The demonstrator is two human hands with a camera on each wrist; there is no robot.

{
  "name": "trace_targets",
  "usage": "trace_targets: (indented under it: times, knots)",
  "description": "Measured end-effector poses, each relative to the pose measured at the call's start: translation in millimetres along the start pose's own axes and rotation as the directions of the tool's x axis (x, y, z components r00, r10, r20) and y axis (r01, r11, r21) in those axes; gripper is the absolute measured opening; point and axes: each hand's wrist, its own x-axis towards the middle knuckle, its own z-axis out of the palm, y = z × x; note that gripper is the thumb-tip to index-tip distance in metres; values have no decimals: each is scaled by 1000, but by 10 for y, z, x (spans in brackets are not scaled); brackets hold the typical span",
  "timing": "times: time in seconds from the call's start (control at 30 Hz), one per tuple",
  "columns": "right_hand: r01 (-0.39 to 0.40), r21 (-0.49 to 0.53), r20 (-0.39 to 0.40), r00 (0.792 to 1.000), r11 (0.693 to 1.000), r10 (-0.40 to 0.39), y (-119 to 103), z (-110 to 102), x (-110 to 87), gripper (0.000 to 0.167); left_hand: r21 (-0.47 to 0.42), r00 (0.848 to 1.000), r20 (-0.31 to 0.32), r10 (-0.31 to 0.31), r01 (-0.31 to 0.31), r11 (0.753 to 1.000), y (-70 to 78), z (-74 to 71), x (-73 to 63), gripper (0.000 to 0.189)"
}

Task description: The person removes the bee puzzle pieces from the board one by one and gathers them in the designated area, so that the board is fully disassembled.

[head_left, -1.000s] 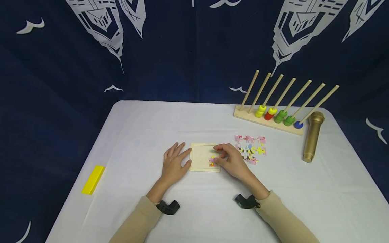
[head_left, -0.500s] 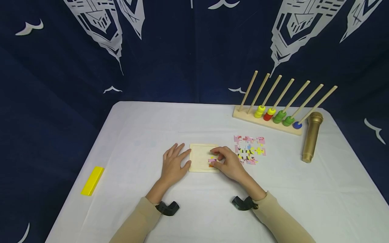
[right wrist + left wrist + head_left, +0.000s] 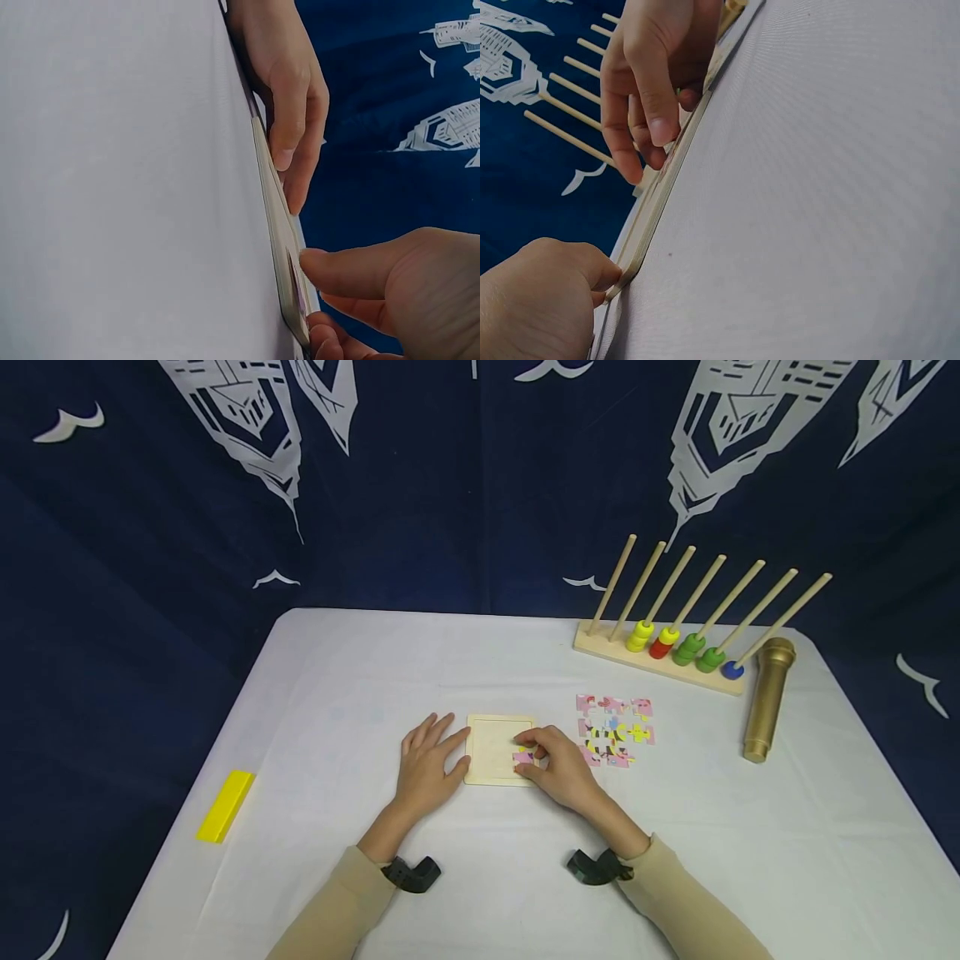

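A shallow wooden puzzle tray [image 3: 491, 752] lies on the white table between both hands. My left hand [image 3: 433, 762] rests at its left side with fingers spread, thumb and index fingertip touching the tray's edge. Over the tray's right part is my right hand [image 3: 564, 767], fingers bent and thumb [image 3: 315, 262] apart from them. Pink puzzle pieces [image 3: 522, 758] lie in the tray's lower right, under the right fingertips, which partly hide them. In the right wrist view, the thumb hovers by the tray rim; no pinched piece shows there.
Several loose puzzle pieces [image 3: 617, 731] lie in rows right of the tray. A wooden bead stand [image 3: 660, 660] with coloured beads and upright pegs is at the back right, beside a gold cylinder [image 3: 768, 702]. A yellow block [image 3: 226, 806] lies at the far left.
My right hand has shifted slightly left and down over the tray, its thumb moving across the pieces at the lower right. My left hand keeps its place at the tray's edge.
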Motion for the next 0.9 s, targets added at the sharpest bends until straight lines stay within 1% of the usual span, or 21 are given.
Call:
trace_targets:
  times: [0.23,0.47,0.67,0.9]
  knots:
    - [16,-45,-13,1000,999,-17,25,37,-20,35,-6,1000,3,-3,3,1000,8,0,4,41]
    - [37,-89,7,999,995,-36,18,26,-22,29,-4,1000,6,-5,5,1000,9,2,5,42]
    - [29,-99,23,999,995,-26,13,21,-27,26,-4,1000,5,-5,6,1000,12,-3,10,42]
    - [52,-92,-4,999,994,-52,15,39,-29,23,1,1000,6,-8,8,1000,9,-1,12,41]
